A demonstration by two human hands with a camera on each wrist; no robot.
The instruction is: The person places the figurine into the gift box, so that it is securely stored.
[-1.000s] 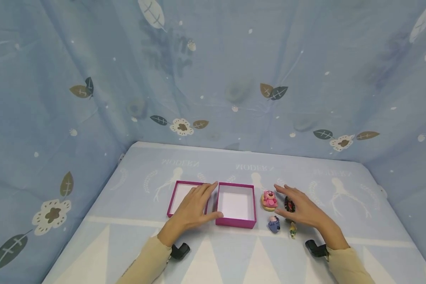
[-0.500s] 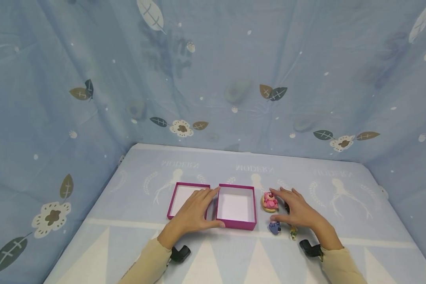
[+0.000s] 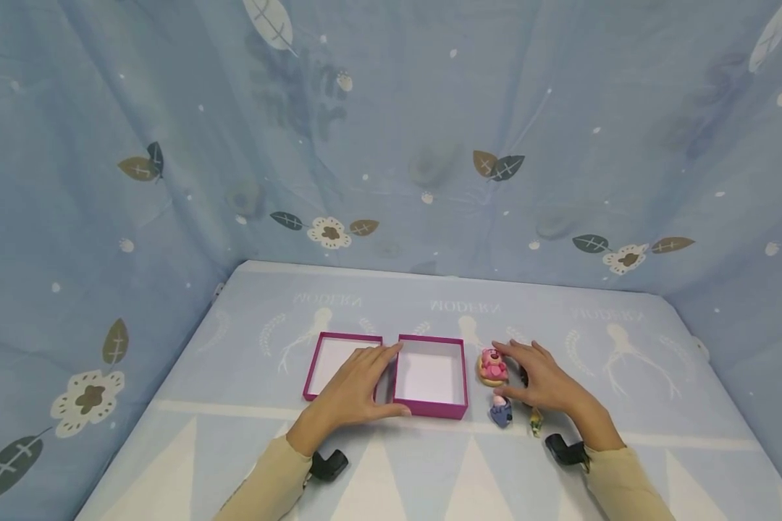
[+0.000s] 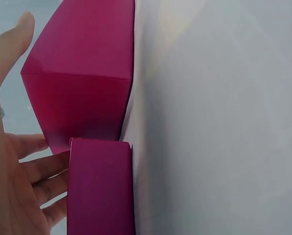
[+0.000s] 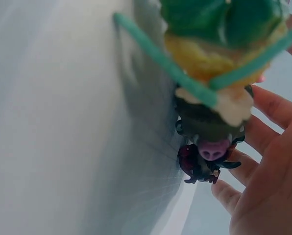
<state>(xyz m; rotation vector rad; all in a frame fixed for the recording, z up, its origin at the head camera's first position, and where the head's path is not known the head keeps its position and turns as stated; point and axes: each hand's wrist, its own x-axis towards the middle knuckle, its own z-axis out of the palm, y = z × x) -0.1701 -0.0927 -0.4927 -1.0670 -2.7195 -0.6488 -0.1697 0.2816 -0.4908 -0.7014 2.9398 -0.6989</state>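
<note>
My left hand (image 3: 352, 394) hovers with spread, relaxed fingers over a shallow magenta-rimmed box lid (image 3: 331, 354), beside the left wall of a deeper open magenta box (image 3: 431, 410). Behind the two box parts, its fingers (image 4: 52, 165) extend in the left wrist view; whether they touch is unclear. My right hand (image 3: 544, 380) arches over several small figurines, thumb and fingers apart. Around it are a pink bear figurine (image 3: 493, 367), a blue figurine (image 3: 500, 412) and a green-and-yellow figurine (image 3: 536, 422). A dark, pink-snouted figurine (image 5: 212, 129) and a black-and-red one (image 5: 200, 164) are partly hidden beneath it.
A pale blue patterned cloth covers the table (image 3: 391, 470). Blue printed curtains (image 3: 391, 145) enclose its back and sides. Black wrist-camera mounts (image 3: 329, 465) sit at both wrists, close above the cloth.
My right hand has shifted slightly left, bringing its fingertips nearer the pink bear and its thumb over the blue figurine. The left hand stays nearly still.
</note>
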